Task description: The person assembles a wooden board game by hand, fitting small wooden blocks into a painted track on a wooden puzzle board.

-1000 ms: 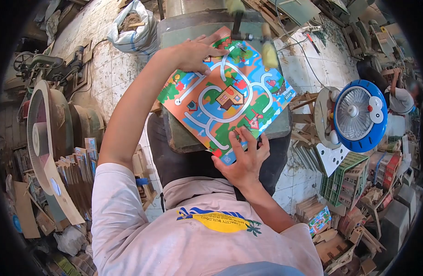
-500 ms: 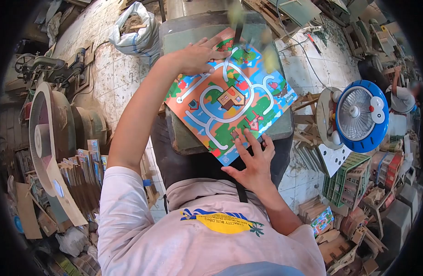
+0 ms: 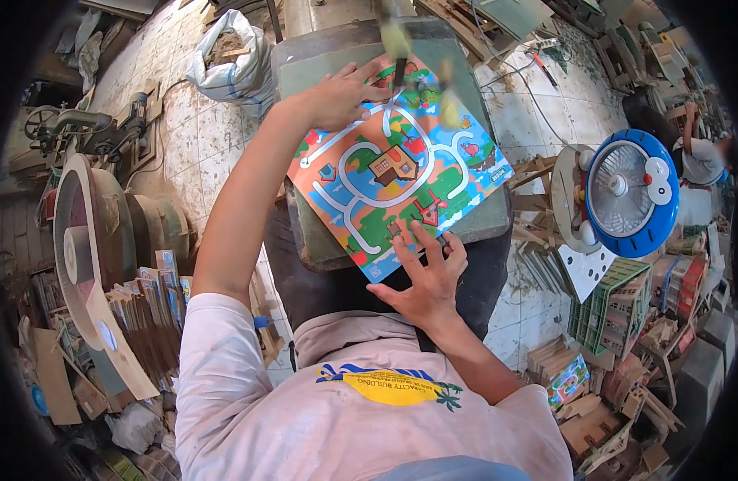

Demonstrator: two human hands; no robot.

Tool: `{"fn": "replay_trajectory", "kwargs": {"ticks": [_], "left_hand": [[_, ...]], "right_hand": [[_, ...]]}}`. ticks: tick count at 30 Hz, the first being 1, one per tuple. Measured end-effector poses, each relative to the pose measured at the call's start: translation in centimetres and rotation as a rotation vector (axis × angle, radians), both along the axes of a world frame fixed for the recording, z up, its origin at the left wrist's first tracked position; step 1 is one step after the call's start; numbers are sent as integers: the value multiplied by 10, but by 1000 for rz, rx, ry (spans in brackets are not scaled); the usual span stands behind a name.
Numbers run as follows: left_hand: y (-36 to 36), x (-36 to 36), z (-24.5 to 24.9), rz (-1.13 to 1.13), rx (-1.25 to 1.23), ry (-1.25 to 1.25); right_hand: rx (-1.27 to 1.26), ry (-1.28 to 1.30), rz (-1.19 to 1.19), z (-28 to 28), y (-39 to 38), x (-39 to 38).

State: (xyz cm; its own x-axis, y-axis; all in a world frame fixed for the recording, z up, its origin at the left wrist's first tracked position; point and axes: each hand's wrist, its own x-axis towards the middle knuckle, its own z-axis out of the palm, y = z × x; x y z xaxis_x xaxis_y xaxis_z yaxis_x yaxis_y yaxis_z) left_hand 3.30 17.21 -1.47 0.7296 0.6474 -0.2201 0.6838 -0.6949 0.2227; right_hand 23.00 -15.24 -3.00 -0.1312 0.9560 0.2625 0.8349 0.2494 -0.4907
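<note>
A square, brightly printed board (image 3: 369,188) with white winding tracks and a small house picture lies turned like a diamond on a dark green worktable (image 3: 305,60). My left hand (image 3: 341,98) rests flat on its upper left part, fingers spread. Near the board's lower corner, my right hand (image 3: 427,284) has its fingers apart, with fingertips touching the lower right edge. A thin dark blade-like part (image 3: 399,74) comes down onto the board's upper corner, beside my left fingertips; blurred yellowish shapes hang around it.
A blue fan (image 3: 632,192) stands at the right, near a green crate (image 3: 606,309). Thin boards (image 3: 156,301) stand stacked at the left, beside a large wheel machine (image 3: 84,248). A white sack (image 3: 233,64) sits at upper left. Another person (image 3: 702,156) is at far right.
The board has shifted a little left and up in view, and both hands have moved with it. My right hand has moved left.
</note>
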Motion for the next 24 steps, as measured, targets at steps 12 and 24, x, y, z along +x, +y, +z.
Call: {"fn": "replay_trajectory", "kwargs": {"ticks": [12, 24], "left_hand": [[10, 4, -3, 22, -56, 16], [7, 8, -4, 17, -37, -87]], "right_hand": [[38, 33, -56, -2, 4, -18], [-127, 74, 30, 24, 23, -17]]}}
